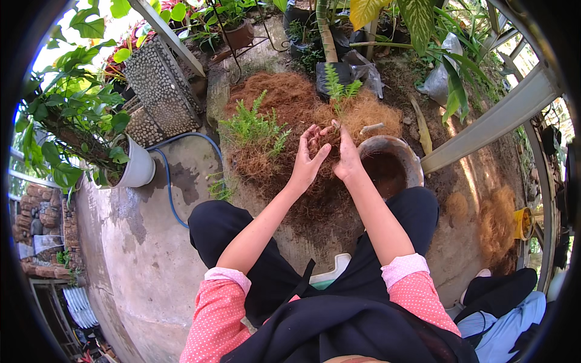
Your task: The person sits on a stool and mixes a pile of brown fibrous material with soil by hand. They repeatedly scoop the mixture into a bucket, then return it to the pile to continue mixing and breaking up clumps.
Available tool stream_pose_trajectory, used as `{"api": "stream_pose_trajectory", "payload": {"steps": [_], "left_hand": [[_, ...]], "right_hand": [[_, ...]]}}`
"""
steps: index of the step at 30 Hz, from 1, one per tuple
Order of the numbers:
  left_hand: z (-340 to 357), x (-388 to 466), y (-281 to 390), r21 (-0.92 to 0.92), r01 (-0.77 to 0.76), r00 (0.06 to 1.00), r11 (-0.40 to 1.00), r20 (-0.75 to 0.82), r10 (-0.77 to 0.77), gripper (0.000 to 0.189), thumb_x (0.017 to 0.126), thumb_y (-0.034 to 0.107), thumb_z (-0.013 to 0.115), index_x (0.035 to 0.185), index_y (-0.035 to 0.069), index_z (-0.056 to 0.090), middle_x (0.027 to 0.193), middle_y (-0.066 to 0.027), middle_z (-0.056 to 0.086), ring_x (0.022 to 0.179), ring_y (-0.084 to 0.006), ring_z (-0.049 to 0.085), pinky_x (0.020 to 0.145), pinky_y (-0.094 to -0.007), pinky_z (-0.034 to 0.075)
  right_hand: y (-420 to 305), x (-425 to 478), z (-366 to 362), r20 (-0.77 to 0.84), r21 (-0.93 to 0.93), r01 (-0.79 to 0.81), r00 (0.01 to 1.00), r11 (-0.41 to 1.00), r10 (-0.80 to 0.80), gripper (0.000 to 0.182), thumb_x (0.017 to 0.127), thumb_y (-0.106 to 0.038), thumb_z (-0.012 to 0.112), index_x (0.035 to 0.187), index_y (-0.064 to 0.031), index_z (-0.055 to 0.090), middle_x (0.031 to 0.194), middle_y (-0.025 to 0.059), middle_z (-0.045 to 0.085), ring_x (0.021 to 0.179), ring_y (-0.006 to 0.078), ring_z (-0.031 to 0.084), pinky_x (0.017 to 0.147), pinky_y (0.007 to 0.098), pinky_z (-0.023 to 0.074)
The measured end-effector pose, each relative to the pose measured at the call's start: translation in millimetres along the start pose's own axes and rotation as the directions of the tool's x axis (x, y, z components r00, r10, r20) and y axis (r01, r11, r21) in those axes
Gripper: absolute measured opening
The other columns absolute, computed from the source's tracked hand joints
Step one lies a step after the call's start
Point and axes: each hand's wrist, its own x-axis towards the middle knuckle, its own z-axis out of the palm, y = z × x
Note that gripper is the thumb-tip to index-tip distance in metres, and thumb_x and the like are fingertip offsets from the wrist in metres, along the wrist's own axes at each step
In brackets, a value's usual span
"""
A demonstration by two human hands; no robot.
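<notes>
A small fern plant (337, 88) stands upright just beyond my fingertips. Its dark, fibrous root clump (333, 147) lies between my cupped hands, partly hidden. My left hand (309, 156) curves around the left side of the roots, thumb spread from the fingers. On the other side, my right hand (347, 156) holds the clump near the base of the fronds. A bushier fern clump (256, 122) with brown roots rests left of my hands. Close to my right forearm is a round, worn pot (415, 159) with brown material inside.
Behind my hands spread a reddish-brown coir heap (272, 90) and lighter coconut fibre (376, 111). A blue hose (169, 181) curves over the concrete near a white potted plant (136, 165). A metal post (490, 122) slants at right. Another person (499, 299) sits at lower right.
</notes>
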Motion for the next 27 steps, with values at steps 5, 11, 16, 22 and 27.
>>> {"api": "stream_pose_trajectory", "payload": {"steps": [5,11,16,22,27], "left_hand": [[1.8,-0.5,-6.1,0.008,-0.035,0.999,0.999,0.000,0.035,0.060,0.079,0.019,0.060,0.124,0.003,0.025,0.119,-0.0098,0.040,0.113,-0.0164,0.038,0.095,-0.0295,0.030],[10.6,-7.6,-19.9,-0.025,0.006,0.998,1.000,-0.069,-0.007,0.060,0.079,0.016,0.060,0.125,0.004,0.023,0.116,-0.0090,0.041,0.110,-0.0159,0.040,0.094,-0.0294,0.032],[9.6,-11.0,3.6,-0.130,0.115,0.992,0.985,-0.029,-0.119,0.061,0.082,0.019,0.056,0.129,0.007,0.018,0.124,-0.0088,0.034,0.116,-0.0167,0.033,0.096,-0.0314,0.029],[-1.4,-6.9,-10.0,0.067,0.065,0.998,0.996,-0.026,-0.063,0.068,0.079,0.023,0.060,0.129,0.007,0.017,0.123,-0.0100,0.033,0.114,-0.0195,0.034,0.094,-0.0331,0.032],[-1.2,-6.7,-15.3,0.101,0.024,0.999,0.995,0.036,-0.027,0.071,0.077,0.018,0.062,0.129,0.008,0.015,0.123,-0.0118,0.031,0.114,-0.0202,0.034,0.094,-0.0340,0.033]], "right_hand": [[8.1,-4.5,7.2,-0.055,0.144,0.001,0.998,0.990,0.007,0.025,0.089,-0.035,0.036,0.091,-0.0135,0.047,0.075,0.0007,0.050,0.070,0.0153,0.051,0.066,0.0307,0.0447],[19.4,10.7,-9.7,-0.111,0.126,0.017,0.994,0.992,-0.003,0.024,0.090,-0.034,0.035,0.087,-0.0142,0.047,0.073,0.0008,0.049,0.063,0.0145,0.049,0.057,0.0303,0.0446],[2.0,10.0,-10.2,-0.109,0.058,0.007,0.994,0.998,0.000,0.020,0.089,-0.033,0.039,0.084,-0.0139,0.045,0.066,-0.0007,0.048,0.057,0.0127,0.048,0.053,0.0277,0.0433],[-2.3,-0.4,9.5,-0.108,0.067,0.040,0.994,0.997,-0.033,0.021,0.089,-0.029,0.037,0.083,-0.0115,0.046,0.061,-0.0012,0.044,0.053,0.0114,0.045,0.049,0.0254,0.0405],[8.3,11.0,-11.1,0.046,0.099,0.046,0.998,0.994,-0.051,0.020,0.088,-0.025,0.038,0.079,-0.0099,0.048,0.059,-0.0003,0.047,0.051,0.0105,0.047,0.045,0.0242,0.0404]]}}
